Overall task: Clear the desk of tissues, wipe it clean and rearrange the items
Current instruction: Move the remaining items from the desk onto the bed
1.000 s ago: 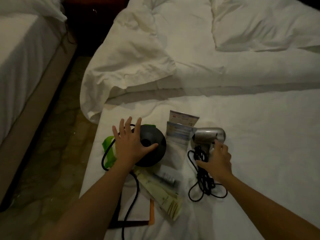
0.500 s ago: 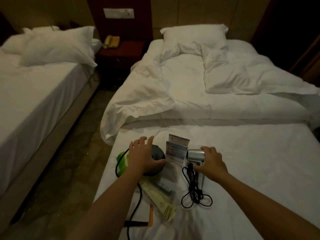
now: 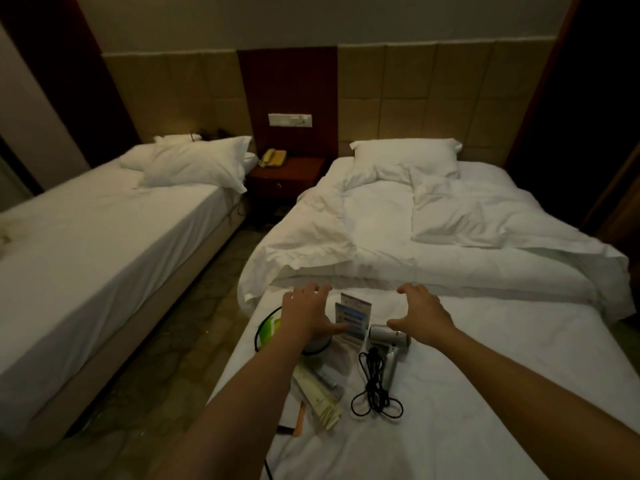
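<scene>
1. The items sit in a loose cluster on the near bed (image 3: 485,375), not on a desk. The cluster is a hair dryer (image 3: 384,334) with its coiled cord (image 3: 375,386), a dark round base (image 3: 317,348), a green piece (image 3: 268,329), a standing leaflet (image 3: 353,311), a long packet (image 3: 318,396) and a pad (image 3: 294,415).
2. We see no desk and no tissues in this view.
3. A second ago the left palm was pressed on the round base and the right hand was on the hair dryer. Now both are off and raised over the cluster.
4. The left hand (image 3: 306,315) has its fingers apart and loosely bent, and it holds nothing. It hides most of the base, so we can't rule out light contact.
5. The right hand (image 3: 420,315) has its fingers apart and curved, and it's empty. It hangs just above the dryer's far end.
6. Our read is that the drop-off is finished and the items are parked here so the desk can be wiped. Wiping and rearranging look still to do.
7. We see no tray, bin or box, so nothing is held inside anything. We can't tell what is in the packet.
8. Beyond the cluster lies a rumpled duvet (image 3: 381,237).
</scene>
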Demonstrator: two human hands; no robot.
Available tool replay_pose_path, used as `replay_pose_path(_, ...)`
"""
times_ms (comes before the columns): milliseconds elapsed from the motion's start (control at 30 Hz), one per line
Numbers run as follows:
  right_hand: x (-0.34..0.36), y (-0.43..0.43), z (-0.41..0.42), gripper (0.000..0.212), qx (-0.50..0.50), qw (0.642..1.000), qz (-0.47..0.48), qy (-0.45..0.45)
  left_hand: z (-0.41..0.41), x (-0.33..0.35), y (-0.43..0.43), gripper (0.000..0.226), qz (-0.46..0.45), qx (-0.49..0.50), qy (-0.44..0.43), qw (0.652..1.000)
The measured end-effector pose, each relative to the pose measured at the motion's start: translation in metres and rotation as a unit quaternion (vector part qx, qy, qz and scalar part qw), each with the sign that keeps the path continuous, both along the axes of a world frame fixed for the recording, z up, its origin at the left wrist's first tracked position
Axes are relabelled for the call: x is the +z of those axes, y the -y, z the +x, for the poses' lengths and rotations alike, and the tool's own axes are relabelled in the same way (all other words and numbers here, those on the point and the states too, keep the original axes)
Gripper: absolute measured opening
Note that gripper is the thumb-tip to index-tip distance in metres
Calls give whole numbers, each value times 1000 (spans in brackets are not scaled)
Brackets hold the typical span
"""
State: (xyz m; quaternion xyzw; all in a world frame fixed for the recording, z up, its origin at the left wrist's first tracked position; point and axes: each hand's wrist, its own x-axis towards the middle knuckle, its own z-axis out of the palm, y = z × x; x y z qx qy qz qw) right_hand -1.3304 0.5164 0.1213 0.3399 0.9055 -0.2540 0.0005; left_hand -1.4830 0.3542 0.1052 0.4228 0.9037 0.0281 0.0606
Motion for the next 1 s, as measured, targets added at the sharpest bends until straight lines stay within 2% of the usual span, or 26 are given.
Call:
replay_pose_path(267, 47, 39, 76, 79, -65, 998, 21, -16, 44, 47, 19, 87, 37, -74, -16, 996)
replay_pose_path(533, 74, 119, 196, 76, -201, 979, 33, -10, 124, 69, 40, 85, 38, -230, 3, 972)
replay_pose_path(800, 106, 183, 354, 73, -340, 938, 73, -6, 267, 100, 31, 82, 36, -380, 6, 924)
replay_pose_path(1000, 116, 232, 489, 71, -416, 907, 58, 19, 399, 112, 28, 79, 42, -473, 0, 880)
